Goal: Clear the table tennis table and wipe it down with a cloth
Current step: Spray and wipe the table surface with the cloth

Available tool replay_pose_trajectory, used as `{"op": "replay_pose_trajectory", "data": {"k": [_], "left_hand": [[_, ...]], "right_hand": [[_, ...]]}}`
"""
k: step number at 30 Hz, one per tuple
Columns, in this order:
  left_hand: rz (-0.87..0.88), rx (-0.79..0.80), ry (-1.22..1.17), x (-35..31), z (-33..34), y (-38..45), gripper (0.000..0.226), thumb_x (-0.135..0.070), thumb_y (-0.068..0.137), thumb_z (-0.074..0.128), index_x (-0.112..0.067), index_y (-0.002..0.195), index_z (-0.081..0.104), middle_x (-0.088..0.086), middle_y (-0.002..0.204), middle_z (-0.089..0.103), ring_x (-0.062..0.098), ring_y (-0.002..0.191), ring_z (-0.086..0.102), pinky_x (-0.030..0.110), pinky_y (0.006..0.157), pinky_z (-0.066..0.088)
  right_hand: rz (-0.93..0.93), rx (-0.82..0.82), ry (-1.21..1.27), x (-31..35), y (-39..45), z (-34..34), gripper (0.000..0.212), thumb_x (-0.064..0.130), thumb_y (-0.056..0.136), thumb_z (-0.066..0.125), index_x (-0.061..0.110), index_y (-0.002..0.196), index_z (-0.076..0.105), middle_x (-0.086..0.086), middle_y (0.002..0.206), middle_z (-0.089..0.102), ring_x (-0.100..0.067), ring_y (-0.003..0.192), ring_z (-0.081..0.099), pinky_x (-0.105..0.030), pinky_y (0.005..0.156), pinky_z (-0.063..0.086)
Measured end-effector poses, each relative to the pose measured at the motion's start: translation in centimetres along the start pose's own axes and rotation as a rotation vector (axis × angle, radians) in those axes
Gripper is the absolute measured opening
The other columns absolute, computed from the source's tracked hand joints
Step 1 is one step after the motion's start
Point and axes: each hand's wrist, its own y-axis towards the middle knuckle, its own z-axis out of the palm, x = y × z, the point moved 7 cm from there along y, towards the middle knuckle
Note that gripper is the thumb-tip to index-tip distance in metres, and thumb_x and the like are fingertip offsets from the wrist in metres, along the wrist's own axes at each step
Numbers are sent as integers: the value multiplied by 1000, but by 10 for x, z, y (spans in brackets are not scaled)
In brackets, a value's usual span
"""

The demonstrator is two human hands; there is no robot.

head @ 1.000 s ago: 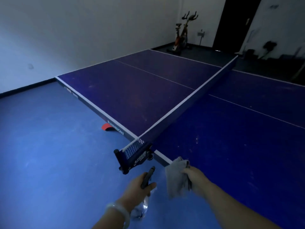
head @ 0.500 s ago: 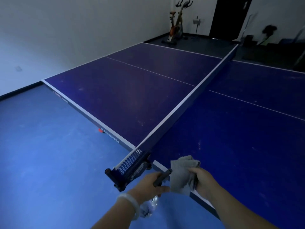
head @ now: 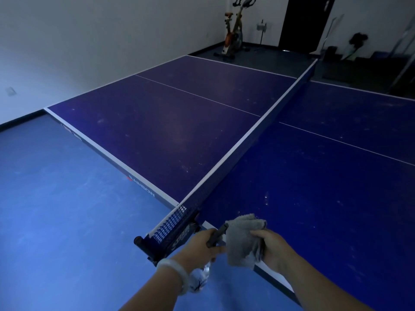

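Observation:
The blue table tennis table [head: 170,135] fills most of the view, with its net [head: 242,151] running from the near clamp to the far side. My left hand [head: 199,245] grips a clear spray bottle [head: 202,277] by its dark nozzle [head: 216,235], beside the net clamp [head: 161,239]. My right hand [head: 267,245] holds a crumpled grey cloth [head: 242,239] over the table's near edge, just right of the nozzle. The tabletop shows pale specks and smudges.
Blue floor [head: 56,209] lies to the left of the table. An orange exercise bike [head: 233,34] stands by the far wall near a dark doorway [head: 303,21]. Dark clutter [head: 357,46] sits at the back right.
The view has moved closer to the table's near edge. Both hands rose and came together, so the cloth now sits right against the bottle's nozzle.

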Motion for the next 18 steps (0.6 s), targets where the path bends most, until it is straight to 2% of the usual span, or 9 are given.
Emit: {"op": "replay_pose_trajectory", "data": {"k": [3,7,11,15,18], "left_hand": [[22,-25,-61,0,-3,2,27,-28,90,68,-8,106,57,-1,74,62,15,62,60,34,70,53],[33,115,-37,4,6,-4,25,-34,88,69,-18,104,59,-7,67,63,11,63,62,27,71,52],[53,190,33,10,10,-12,29,-32,90,66,-15,112,57,2,79,65,16,68,62,35,81,53],[37,167,1,13,3,-16,28,-27,92,66,-11,113,55,-11,73,58,2,57,58,14,64,47],[36,186,28,15,-1,-18,29,-26,93,65,-10,114,55,-10,72,58,3,57,57,15,65,47]], "right_hand": [[2,-9,28,-3,1,-2,25,6,99,48,-3,115,64,-22,112,69,-34,108,64,-42,80,55],[-14,-33,59,-5,3,-2,24,7,98,50,-1,117,63,-22,112,69,-35,108,64,-43,80,55],[-15,-54,85,-6,4,3,23,6,97,51,0,116,63,-22,107,71,-36,104,66,-42,75,56],[-24,-59,82,-8,4,8,25,6,97,51,-1,119,62,-24,112,68,-37,107,64,-44,81,55],[-47,-68,97,-7,2,13,24,6,97,51,0,118,62,-22,110,68,-35,100,66,-42,73,56]]}}
